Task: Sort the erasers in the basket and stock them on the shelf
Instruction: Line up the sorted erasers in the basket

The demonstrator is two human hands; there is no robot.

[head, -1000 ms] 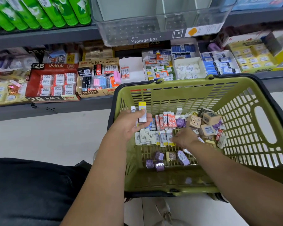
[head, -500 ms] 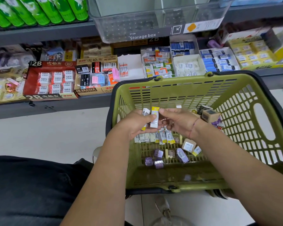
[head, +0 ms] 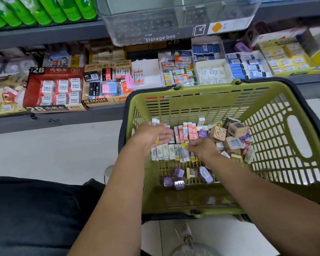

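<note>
Green basket (head: 220, 100) below eraser shelf (head: 72, 121), left hand (head: 151, 134) over it gripping small white erasers (head: 155, 121), right hand (head: 201, 148) fingers (head: 190, 147) curled down onto white-sleeved eraser row (head: 164, 151), grip unresolved, purple erasers (head: 178, 172) loose nearer the person.

- Your green basket (head: 211, 93) sits right of centre, just near of the shelf (head: 63, 121).
- Inside it: white-sleeved erasers (head: 164, 151) in a row, red-and-white erasers (head: 185, 133) upright behind, purple erasers (head: 177, 179) loose nearer you, tan cube erasers (head: 233, 143) at the right.
- Your left hand (head: 150, 135) grips a white eraser (head: 155, 121).
</note>
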